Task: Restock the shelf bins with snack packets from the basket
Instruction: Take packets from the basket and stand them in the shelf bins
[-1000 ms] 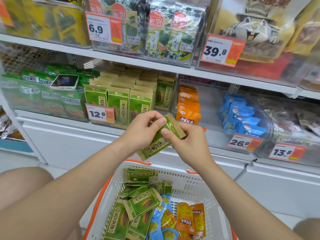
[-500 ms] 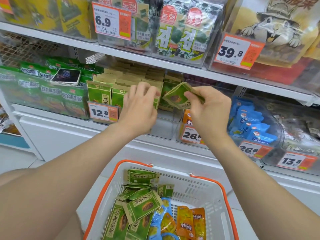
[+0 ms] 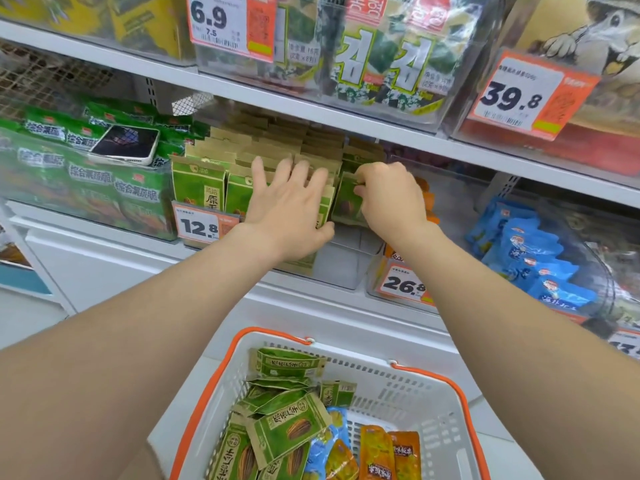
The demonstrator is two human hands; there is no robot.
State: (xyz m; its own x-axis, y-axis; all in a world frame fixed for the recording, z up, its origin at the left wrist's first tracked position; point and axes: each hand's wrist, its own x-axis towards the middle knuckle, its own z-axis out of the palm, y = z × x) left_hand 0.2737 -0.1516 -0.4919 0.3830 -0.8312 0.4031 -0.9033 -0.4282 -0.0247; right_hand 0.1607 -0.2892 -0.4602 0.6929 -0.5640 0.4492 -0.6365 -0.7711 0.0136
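Two hands (image 3: 289, 209) (image 3: 391, 199), one orange-rimmed basket (image 3: 415, 400), one white-cased phone (image 3: 126, 145), five orange-and-white price tags (image 3: 512, 95)

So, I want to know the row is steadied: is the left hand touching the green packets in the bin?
Touching. The head view shows the left hand spread flat on the upright green packets, fingertips over their top edges, no gap.

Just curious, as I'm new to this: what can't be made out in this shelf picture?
Head view:
Price tag at the right edge: cut off by the frame.
Green packet in the right hand: front mostly covered by that hand.
Shelf's orange packets: mostly hidden behind the right wrist.
Basket: near end cut off below.
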